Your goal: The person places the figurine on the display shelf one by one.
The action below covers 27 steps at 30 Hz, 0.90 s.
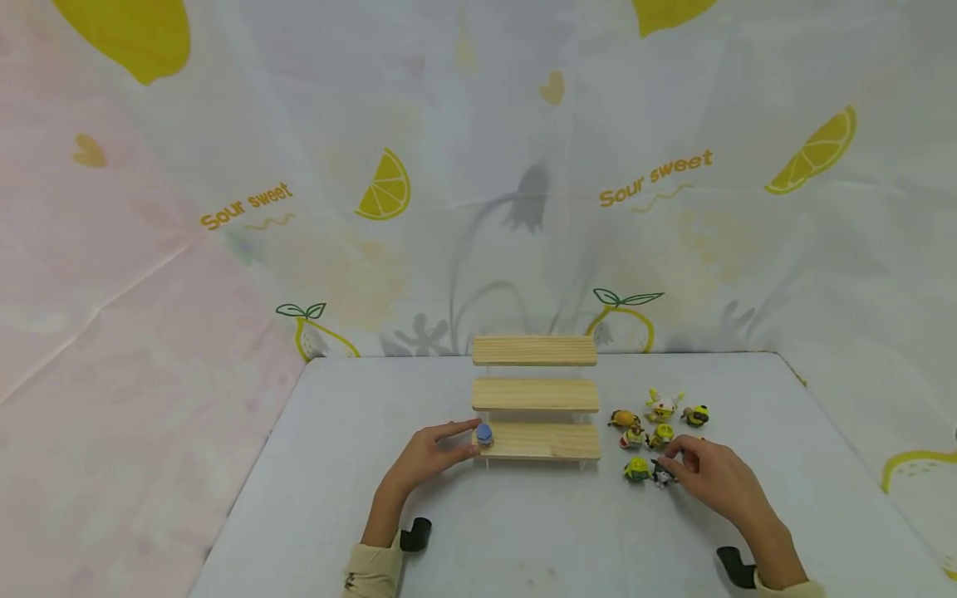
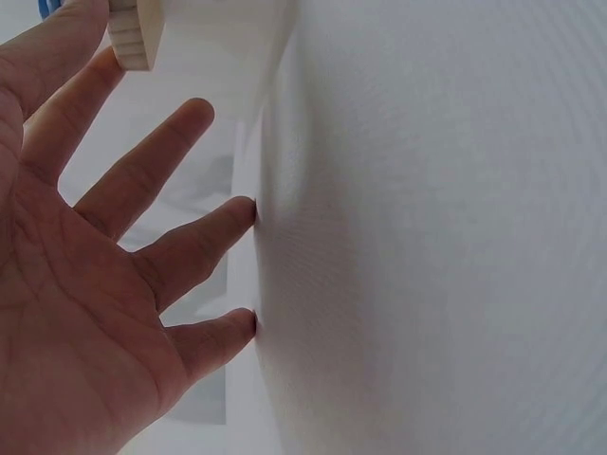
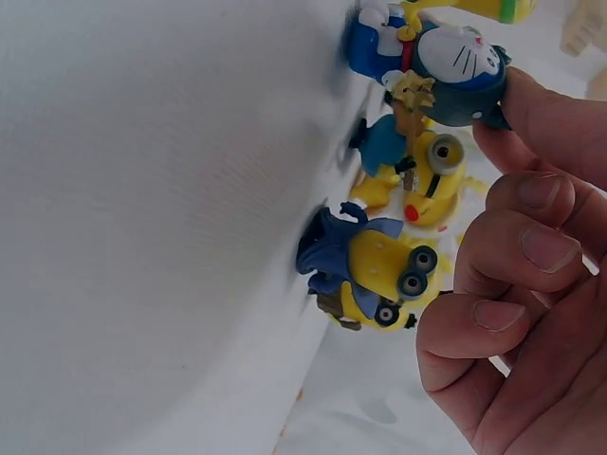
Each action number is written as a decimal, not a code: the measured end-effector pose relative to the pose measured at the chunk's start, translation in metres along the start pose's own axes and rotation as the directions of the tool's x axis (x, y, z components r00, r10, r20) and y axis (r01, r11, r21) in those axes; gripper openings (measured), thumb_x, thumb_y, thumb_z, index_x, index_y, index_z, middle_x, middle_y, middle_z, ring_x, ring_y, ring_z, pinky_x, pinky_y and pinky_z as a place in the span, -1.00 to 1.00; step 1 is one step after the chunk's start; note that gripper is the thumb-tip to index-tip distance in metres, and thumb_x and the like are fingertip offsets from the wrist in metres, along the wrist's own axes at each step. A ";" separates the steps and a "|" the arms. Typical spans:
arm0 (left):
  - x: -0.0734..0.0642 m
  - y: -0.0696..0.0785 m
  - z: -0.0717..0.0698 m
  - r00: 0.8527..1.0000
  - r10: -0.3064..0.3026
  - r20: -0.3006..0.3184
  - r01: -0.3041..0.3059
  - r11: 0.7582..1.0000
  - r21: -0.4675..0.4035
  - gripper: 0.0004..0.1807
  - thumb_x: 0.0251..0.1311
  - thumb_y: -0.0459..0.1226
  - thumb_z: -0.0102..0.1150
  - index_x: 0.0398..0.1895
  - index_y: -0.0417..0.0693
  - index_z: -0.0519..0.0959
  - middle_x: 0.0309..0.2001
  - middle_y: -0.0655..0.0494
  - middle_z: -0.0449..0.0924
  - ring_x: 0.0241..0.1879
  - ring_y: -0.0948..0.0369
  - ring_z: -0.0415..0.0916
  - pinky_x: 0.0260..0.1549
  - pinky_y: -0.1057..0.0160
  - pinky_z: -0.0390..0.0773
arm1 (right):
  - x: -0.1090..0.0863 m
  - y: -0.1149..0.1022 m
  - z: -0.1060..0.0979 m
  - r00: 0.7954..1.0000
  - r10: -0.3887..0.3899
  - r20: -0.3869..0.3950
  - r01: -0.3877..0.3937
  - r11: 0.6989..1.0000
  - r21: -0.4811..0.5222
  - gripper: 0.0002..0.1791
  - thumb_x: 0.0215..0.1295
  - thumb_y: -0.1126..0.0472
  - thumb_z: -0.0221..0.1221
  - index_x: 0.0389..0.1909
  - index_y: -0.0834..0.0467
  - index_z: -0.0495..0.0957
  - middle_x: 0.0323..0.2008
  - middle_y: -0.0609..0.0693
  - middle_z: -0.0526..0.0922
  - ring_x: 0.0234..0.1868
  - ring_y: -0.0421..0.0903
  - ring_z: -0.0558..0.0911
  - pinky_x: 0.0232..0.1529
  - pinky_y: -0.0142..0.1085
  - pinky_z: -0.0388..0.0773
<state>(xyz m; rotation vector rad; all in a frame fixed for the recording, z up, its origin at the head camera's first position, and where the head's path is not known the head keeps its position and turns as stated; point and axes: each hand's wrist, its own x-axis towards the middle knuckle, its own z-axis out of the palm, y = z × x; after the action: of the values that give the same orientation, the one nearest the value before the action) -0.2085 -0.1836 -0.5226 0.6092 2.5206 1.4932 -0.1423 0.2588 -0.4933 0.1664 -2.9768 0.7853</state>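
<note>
On the left end of the lowest step of a three-tier wooden display stand (image 1: 546, 442) sits a small blue figurine (image 1: 484, 434). My left hand (image 1: 428, 457) is there with fingers spread, thumb and index finger at the step's end beside that figurine. The left wrist view shows the wooden step's end (image 2: 137, 36) by the fingertips. At the right, my right hand (image 1: 714, 477) pinches a blue-and-white cat figurine (image 3: 455, 57) by its dark green hat, between thumb and index finger. The figurine is upright at the tabletop, its other fingers curled beneath the palm.
Several small figurines cluster right of the stand, among them a green-and-yellow one (image 1: 636, 469), a white one with yellow ears (image 1: 663, 405) and a black-and-yellow one (image 1: 695, 415). A lemon-print cloth (image 1: 493, 249) hangs behind the white table (image 1: 359, 399).
</note>
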 end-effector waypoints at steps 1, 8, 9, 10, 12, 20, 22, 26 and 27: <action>0.000 0.000 0.000 1.000 0.000 0.001 0.000 1.000 0.000 -0.49 0.17 0.00 0.38 0.21 0.22 0.60 0.20 0.27 0.54 0.33 0.04 0.33 0.34 -0.14 0.18 | 0.000 0.000 -0.001 1.000 0.000 -0.003 0.000 1.000 0.000 -0.91 0.25 0.11 0.33 -0.32 0.00 0.63 -0.65 -0.16 0.30 -0.65 -0.21 0.25 -0.65 -0.35 0.17; 0.000 0.002 0.000 1.000 -0.002 -0.005 0.002 1.000 0.009 -0.49 0.16 0.02 0.38 0.21 0.23 0.61 0.20 0.25 0.54 0.33 0.03 0.33 0.31 -0.15 0.25 | -0.004 -0.004 -0.011 0.999 -0.021 -0.043 0.021 1.000 -0.004 -0.92 0.26 0.14 0.34 -0.32 0.02 0.63 -0.65 -0.16 0.32 -0.65 -0.21 0.27 -0.65 -0.35 0.18; 0.000 0.002 0.000 1.000 0.000 -0.006 0.000 1.000 0.011 -0.48 0.16 0.02 0.38 0.21 0.23 0.61 0.20 0.25 0.55 0.33 0.03 0.33 0.30 -0.15 0.25 | -0.004 -0.005 -0.013 0.998 -0.026 -0.051 0.026 1.000 -0.009 -0.92 0.26 0.15 0.34 -0.32 0.03 0.63 -0.65 -0.17 0.32 -0.65 -0.22 0.27 -0.65 -0.35 0.18; 0.000 0.002 0.000 1.000 0.002 -0.006 -0.002 1.000 0.010 -0.49 0.17 0.03 0.37 0.21 0.23 0.61 0.20 0.24 0.55 0.33 0.03 0.33 0.29 -0.16 0.26 | -0.003 -0.006 -0.015 0.998 -0.033 -0.061 0.033 0.999 -0.013 -0.92 0.25 0.16 0.34 -0.32 0.03 0.63 -0.66 -0.17 0.31 -0.65 -0.22 0.27 -0.65 -0.35 0.18; 0.000 0.002 0.000 1.000 0.006 -0.007 -0.005 1.000 0.012 -0.49 0.17 0.03 0.37 0.21 0.22 0.61 0.20 0.23 0.55 0.33 0.02 0.33 0.28 -0.17 0.27 | -0.003 -0.008 -0.017 0.996 -0.047 -0.080 0.046 0.999 -0.015 -0.92 0.25 0.16 0.35 -0.32 0.03 0.63 -0.66 -0.17 0.31 -0.66 -0.23 0.26 -0.66 -0.35 0.18; -0.001 0.001 0.000 1.000 -0.002 -0.010 0.002 1.000 -0.002 -0.50 0.17 0.00 0.38 0.20 0.24 0.61 0.21 0.24 0.54 0.33 0.02 0.32 0.29 -0.17 0.26 | 0.003 -0.025 -0.019 0.983 -0.115 -0.141 0.116 0.993 0.001 -0.89 0.25 0.10 0.36 -0.32 0.01 0.64 -0.68 -0.21 0.29 -0.69 -0.28 0.22 -0.68 -0.37 0.17; 0.000 0.000 0.001 1.000 -0.004 -0.012 0.004 1.000 -0.018 -0.51 0.18 -0.06 0.39 0.21 0.18 0.61 0.21 0.20 0.54 0.33 0.00 0.32 0.30 -0.18 0.25 | 0.006 -0.030 -0.018 0.982 -0.121 -0.146 0.123 0.992 0.007 -0.89 0.27 0.08 0.35 -0.30 0.00 0.65 -0.68 -0.21 0.29 -0.70 -0.28 0.22 -0.69 -0.37 0.17; 0.001 0.000 0.003 1.000 -0.004 -0.024 0.003 1.000 -0.026 -0.52 0.18 -0.13 0.40 0.20 0.14 0.62 0.20 0.17 0.55 0.33 0.00 0.33 0.30 -0.19 0.24 | 0.013 -0.040 -0.013 0.977 -0.148 -0.155 0.153 0.988 0.022 -0.91 0.26 0.10 0.36 -0.31 0.00 0.64 -0.69 -0.22 0.29 -0.69 -0.28 0.23 -0.69 -0.38 0.18; 0.001 0.000 0.003 1.000 -0.008 -0.028 0.007 1.000 -0.024 -0.52 0.18 -0.15 0.40 0.19 0.13 0.62 0.20 0.16 0.55 0.32 0.00 0.33 0.30 -0.18 0.25 | 0.015 -0.042 -0.011 0.974 -0.159 -0.161 0.165 0.986 0.025 -0.91 0.25 0.12 0.36 -0.32 0.00 0.64 -0.69 -0.23 0.29 -0.69 -0.29 0.23 -0.69 -0.38 0.18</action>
<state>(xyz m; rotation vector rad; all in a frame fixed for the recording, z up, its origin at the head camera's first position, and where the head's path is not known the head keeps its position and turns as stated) -0.2084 -0.1810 -0.5244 0.5786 2.5192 1.5373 -0.1518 0.2266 -0.4615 0.3282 -2.7589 0.7958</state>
